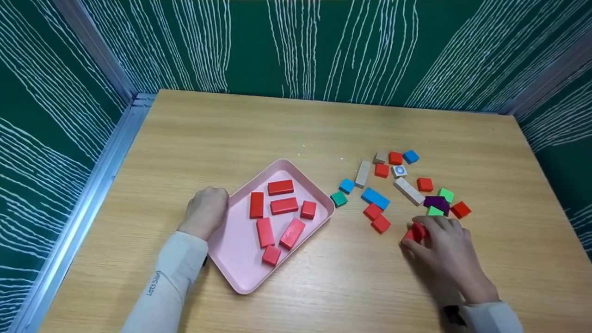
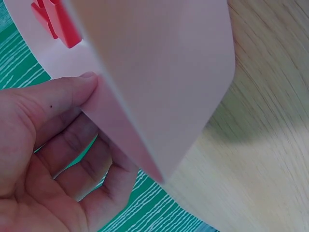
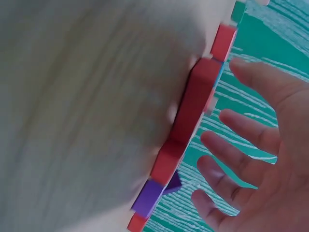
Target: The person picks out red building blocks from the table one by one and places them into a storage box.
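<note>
At the left side of a pink tray [image 1: 233,259], my left hand [image 1: 206,212] pinches the rim, thumb on one face of the wall and fingers curled behind it in the left wrist view. Several red blocks [image 1: 280,187], long and cube-shaped, lie inside the tray. On the right, my right hand [image 1: 446,247] hovers low over the table, thumb and forefinger on either side of red blocks [image 1: 418,232]. The right wrist view shows its fingers [image 3: 241,154] spread, close beside a long red block [image 3: 195,99] with nothing pinched between them.
Scattered blocks cover the table [image 1: 296,134] right of the tray: red cubes [image 1: 380,224], a blue block [image 1: 375,198], a grey bar [image 1: 409,191], a purple block [image 1: 437,203] and green ones [image 1: 339,199]. Green walls [image 1: 249,51] with white streaks stand behind and at both sides.
</note>
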Motion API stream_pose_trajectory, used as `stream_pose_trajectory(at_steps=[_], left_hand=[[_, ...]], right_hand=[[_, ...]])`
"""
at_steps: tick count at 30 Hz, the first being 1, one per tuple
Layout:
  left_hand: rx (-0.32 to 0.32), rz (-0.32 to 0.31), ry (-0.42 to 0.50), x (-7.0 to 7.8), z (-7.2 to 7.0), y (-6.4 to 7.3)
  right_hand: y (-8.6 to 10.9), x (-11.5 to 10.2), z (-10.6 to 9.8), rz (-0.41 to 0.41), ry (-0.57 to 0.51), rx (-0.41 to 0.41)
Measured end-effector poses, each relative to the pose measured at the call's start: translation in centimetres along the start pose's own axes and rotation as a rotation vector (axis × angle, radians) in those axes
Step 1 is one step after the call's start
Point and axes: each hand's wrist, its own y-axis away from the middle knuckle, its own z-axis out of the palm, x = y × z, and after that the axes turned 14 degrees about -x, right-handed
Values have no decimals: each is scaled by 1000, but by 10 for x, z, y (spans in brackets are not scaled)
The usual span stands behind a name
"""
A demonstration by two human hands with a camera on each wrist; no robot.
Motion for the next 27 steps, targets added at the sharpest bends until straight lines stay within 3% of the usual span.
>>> stream_pose_trajectory(at_steps=[7, 13, 21, 27], left_hand=[[17, 10, 21, 0, 0, 1], [21, 10, -6, 1, -1, 0], [37, 3, -29, -4, -3, 3], [-9, -32, -17, 4, -3, -2]], right_hand=[[-2, 2, 1, 23, -2, -62], [-3, -10, -4, -3, -20, -47], [-21, -81, -4, -216, -19, 48], [-33, -150, 3, -346, -2, 25]])
